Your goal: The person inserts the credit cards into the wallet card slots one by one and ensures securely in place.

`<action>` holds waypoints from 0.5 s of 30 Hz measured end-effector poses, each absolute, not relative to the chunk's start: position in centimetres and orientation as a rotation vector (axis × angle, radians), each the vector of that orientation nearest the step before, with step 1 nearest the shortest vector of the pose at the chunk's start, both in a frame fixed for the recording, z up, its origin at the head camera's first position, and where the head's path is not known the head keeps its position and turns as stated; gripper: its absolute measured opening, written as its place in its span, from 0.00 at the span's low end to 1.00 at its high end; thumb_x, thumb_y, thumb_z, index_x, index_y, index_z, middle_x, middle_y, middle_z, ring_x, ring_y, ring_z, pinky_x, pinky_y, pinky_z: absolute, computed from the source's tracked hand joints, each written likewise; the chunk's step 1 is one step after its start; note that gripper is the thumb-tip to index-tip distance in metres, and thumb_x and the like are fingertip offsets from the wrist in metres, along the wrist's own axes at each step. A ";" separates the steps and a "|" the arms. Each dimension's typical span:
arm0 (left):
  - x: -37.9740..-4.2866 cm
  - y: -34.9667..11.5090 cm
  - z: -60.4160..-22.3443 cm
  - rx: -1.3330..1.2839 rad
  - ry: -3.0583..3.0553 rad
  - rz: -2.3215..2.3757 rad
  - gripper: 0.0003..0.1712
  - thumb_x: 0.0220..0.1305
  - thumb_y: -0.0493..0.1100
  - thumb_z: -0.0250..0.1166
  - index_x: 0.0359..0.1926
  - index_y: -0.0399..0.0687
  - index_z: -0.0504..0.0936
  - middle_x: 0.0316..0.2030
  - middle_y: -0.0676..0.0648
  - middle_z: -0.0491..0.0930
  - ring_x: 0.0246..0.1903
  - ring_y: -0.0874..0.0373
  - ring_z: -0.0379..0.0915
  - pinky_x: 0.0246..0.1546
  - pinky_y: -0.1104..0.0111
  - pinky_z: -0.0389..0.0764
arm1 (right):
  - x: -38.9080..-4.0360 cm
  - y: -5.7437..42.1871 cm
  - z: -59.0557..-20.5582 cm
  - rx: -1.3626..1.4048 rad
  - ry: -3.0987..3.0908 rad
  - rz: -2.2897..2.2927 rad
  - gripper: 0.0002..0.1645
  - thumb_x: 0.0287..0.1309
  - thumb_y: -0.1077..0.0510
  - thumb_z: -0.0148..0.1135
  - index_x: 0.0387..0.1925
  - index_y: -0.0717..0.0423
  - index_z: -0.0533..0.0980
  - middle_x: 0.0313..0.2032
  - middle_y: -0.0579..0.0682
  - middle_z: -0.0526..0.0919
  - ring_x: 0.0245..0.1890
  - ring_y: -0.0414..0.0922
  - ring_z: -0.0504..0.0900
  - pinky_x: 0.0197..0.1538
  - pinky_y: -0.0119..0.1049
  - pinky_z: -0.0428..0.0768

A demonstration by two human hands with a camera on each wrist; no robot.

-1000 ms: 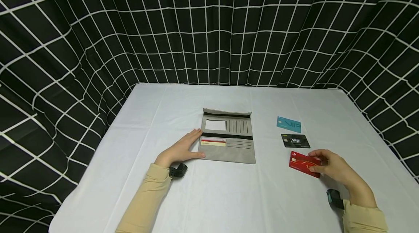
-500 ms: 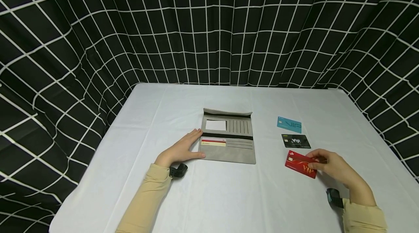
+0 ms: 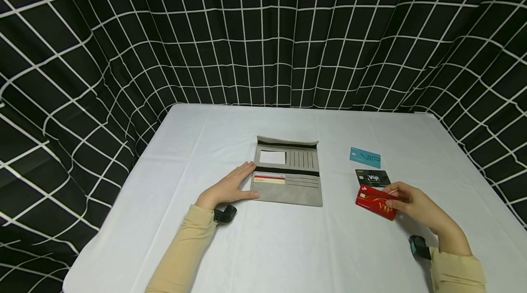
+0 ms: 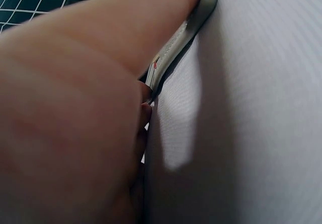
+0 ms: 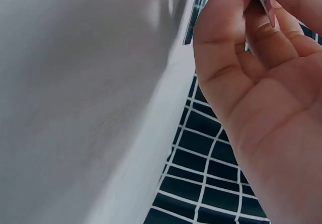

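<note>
My right hand pinches a red VIP card by its right end, thumb on the printed face, slightly above the table. The red card overlaps the lower edge of a black Vip card in the head view. Only the edge of the red card shows between the fingers in the right wrist view. An unfolded grey wallet lies mid-table, with cards in its lower left slot and a white insert in its upper half. Against its left edge rests my left hand, fingers straight and thumb spread.
A teal VIP card lies beyond the black one. The white-covered table runs back to a dark curtain with a white grid, which also hangs at both sides.
The red card has come up off the table and shifted a little left and away from me in my right hand, now covering part of the black card. My left hand keeps its place.
</note>
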State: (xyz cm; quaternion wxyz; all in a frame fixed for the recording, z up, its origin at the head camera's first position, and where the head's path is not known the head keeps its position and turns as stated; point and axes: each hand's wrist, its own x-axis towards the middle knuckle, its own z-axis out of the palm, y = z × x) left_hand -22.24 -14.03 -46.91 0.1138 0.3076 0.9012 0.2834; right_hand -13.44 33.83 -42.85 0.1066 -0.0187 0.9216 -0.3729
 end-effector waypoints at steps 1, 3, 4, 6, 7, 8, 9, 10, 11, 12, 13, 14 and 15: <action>-22.2 -14.0 -46.9 0.902 2.641 0.833 0.54 0.54 0.67 0.61 0.71 0.43 0.50 0.71 0.44 0.45 0.69 0.53 0.35 0.66 0.59 0.43 | -13.5 33.8 -42.7 -0.059 2.706 -1.104 0.22 0.58 0.58 0.62 0.50 0.66 0.68 0.43 0.62 0.77 0.40 0.54 0.73 0.33 0.38 0.77; -22.3 -14.0 -46.8 0.896 2.640 0.827 0.54 0.54 0.67 0.61 0.71 0.44 0.50 0.71 0.45 0.44 0.69 0.53 0.35 0.66 0.60 0.43 | -13.6 33.5 -42.5 -0.069 2.695 -1.113 0.22 0.58 0.58 0.62 0.50 0.65 0.69 0.44 0.62 0.77 0.41 0.54 0.73 0.35 0.38 0.77; -22.3 -14.0 -46.8 0.894 2.641 0.825 0.54 0.54 0.67 0.61 0.71 0.44 0.50 0.71 0.45 0.44 0.69 0.53 0.35 0.66 0.60 0.43 | -13.7 33.4 -42.4 -0.080 2.694 -1.116 0.22 0.58 0.57 0.62 0.50 0.64 0.69 0.44 0.62 0.77 0.42 0.54 0.73 0.37 0.38 0.77; -22.3 -14.0 -46.7 0.887 2.644 0.822 0.54 0.54 0.66 0.62 0.71 0.44 0.50 0.71 0.45 0.44 0.69 0.53 0.35 0.66 0.60 0.43 | -13.9 33.2 -42.1 -0.103 2.696 -1.120 0.22 0.58 0.57 0.62 0.50 0.63 0.70 0.45 0.62 0.77 0.43 0.54 0.72 0.39 0.38 0.76; -22.2 -14.0 -46.7 0.886 2.645 0.822 0.54 0.54 0.66 0.62 0.71 0.44 0.50 0.71 0.44 0.45 0.69 0.53 0.35 0.66 0.59 0.43 | -14.0 33.1 -42.0 -0.121 2.695 -1.128 0.21 0.58 0.57 0.62 0.50 0.63 0.70 0.45 0.61 0.77 0.43 0.54 0.72 0.39 0.38 0.76; -22.2 -14.0 -46.6 0.882 2.645 0.822 0.54 0.54 0.66 0.62 0.71 0.44 0.50 0.71 0.45 0.45 0.69 0.53 0.35 0.66 0.59 0.43 | -14.1 32.9 -41.9 -0.136 2.693 -1.135 0.21 0.58 0.57 0.61 0.50 0.62 0.70 0.45 0.61 0.77 0.43 0.54 0.72 0.39 0.38 0.76; -22.2 -14.0 -46.5 0.879 2.644 0.822 0.54 0.54 0.66 0.62 0.71 0.44 0.50 0.71 0.44 0.45 0.69 0.53 0.35 0.66 0.59 0.43 | -14.2 32.8 -41.8 -0.152 2.692 -1.143 0.20 0.59 0.57 0.61 0.50 0.63 0.70 0.45 0.60 0.77 0.42 0.53 0.72 0.39 0.37 0.76; -22.1 -13.9 -46.5 0.877 2.642 0.823 0.53 0.54 0.66 0.62 0.71 0.44 0.51 0.71 0.44 0.45 0.69 0.52 0.35 0.66 0.59 0.43 | -14.3 32.7 -41.7 -0.163 2.691 -1.147 0.20 0.59 0.56 0.61 0.50 0.62 0.70 0.44 0.60 0.77 0.42 0.53 0.72 0.39 0.37 0.76; -22.1 -13.9 -46.4 0.875 2.640 0.825 0.53 0.54 0.66 0.62 0.71 0.44 0.51 0.71 0.44 0.45 0.69 0.52 0.36 0.66 0.59 0.43 | -14.3 32.6 -41.6 -0.172 2.688 -1.154 0.20 0.59 0.56 0.61 0.50 0.63 0.70 0.44 0.59 0.77 0.42 0.52 0.72 0.39 0.36 0.76; -22.1 -13.9 -46.4 0.874 2.637 0.826 0.53 0.54 0.66 0.62 0.71 0.44 0.51 0.71 0.44 0.45 0.69 0.52 0.36 0.66 0.59 0.43 | -14.4 32.4 -41.5 -0.180 2.685 -1.159 0.20 0.60 0.56 0.60 0.49 0.62 0.70 0.44 0.59 0.78 0.42 0.52 0.72 0.39 0.36 0.76; -22.1 -13.9 -46.4 0.873 2.636 0.827 0.53 0.54 0.66 0.62 0.71 0.43 0.51 0.71 0.44 0.45 0.69 0.52 0.36 0.66 0.59 0.43 | -14.5 32.3 -41.5 -0.186 2.680 -1.165 0.19 0.60 0.56 0.60 0.49 0.62 0.70 0.44 0.58 0.78 0.41 0.51 0.72 0.39 0.36 0.76; -22.1 -13.9 -46.4 0.871 2.635 0.827 0.53 0.54 0.66 0.62 0.71 0.43 0.51 0.71 0.45 0.45 0.69 0.52 0.36 0.66 0.59 0.43 | -14.6 32.1 -41.5 -0.190 2.677 -1.170 0.19 0.60 0.56 0.60 0.49 0.62 0.70 0.43 0.58 0.78 0.41 0.51 0.72 0.39 0.36 0.76; -22.1 -13.9 -46.4 0.873 2.637 0.825 0.53 0.54 0.66 0.62 0.71 0.43 0.51 0.71 0.45 0.45 0.69 0.52 0.36 0.66 0.59 0.43 | -14.7 32.0 -41.5 -0.203 2.674 -1.174 0.19 0.60 0.56 0.60 0.49 0.62 0.70 0.43 0.58 0.78 0.41 0.51 0.72 0.39 0.36 0.75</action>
